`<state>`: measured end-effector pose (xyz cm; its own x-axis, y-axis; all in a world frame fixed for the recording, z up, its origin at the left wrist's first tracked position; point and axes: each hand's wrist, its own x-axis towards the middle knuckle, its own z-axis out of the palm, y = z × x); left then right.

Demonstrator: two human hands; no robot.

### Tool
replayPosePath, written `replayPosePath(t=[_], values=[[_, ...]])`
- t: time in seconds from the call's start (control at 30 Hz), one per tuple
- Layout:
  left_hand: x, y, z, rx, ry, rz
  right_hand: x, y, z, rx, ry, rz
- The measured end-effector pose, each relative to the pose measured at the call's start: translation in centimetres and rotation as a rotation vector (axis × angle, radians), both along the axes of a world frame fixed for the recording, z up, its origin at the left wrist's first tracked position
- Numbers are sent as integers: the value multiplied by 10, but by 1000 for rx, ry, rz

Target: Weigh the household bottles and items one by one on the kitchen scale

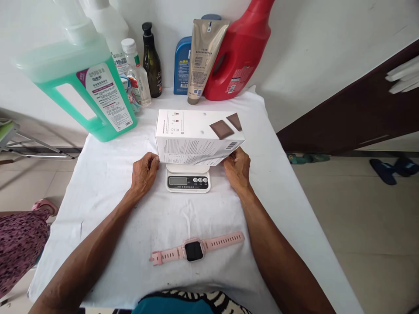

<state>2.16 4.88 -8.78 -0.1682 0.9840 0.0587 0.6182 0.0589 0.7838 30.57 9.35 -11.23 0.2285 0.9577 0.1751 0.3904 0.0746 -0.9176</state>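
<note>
White carton (199, 137) with printed text and two brown squares on its faces rests on the small kitchen scale (187, 179), which stands near the centre of the table (108, 174). The carton overhangs the scale platform on both sides and hides most of it; the scale's display panel and buttons face the near edge.

Left hand (144, 172): fingers curled, fingertips touching the carton's lower left corner.
Right hand (237, 168): fingers curled, gripping the carton's lower right corner. Both forearms extend from the near edge across the white cloth covering the table.

Pink wristwatch (196, 250) lies flat, strap extended, close to the near edge, between the forearms and well apart from the scale.

Along the far edge, against the wall, stand: a green detergent jug (85, 83) at the far left corner, a clear bottle with white cap (137, 74), a dark pump bottle (152, 61), a blue container (181, 65), a beige tube (203, 56) and a red jug (238, 48).
</note>
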Motion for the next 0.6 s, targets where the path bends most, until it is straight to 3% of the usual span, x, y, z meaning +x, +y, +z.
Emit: replayPosePath(t=[0.17, 0.33, 0.43, 0.6], values=[[0, 0, 0, -13, 4, 4, -2, 0, 0, -10, 17, 5], [-1, -1, 0, -8, -6, 8, 7, 8, 14, -2, 292, -7], [-1, 0, -3, 3, -1, 4, 15, 11, 51, 136, 272, 14], [-2, 0, -5, 2, -11, 3, -1, 3, 136, 360, -252, 292]])
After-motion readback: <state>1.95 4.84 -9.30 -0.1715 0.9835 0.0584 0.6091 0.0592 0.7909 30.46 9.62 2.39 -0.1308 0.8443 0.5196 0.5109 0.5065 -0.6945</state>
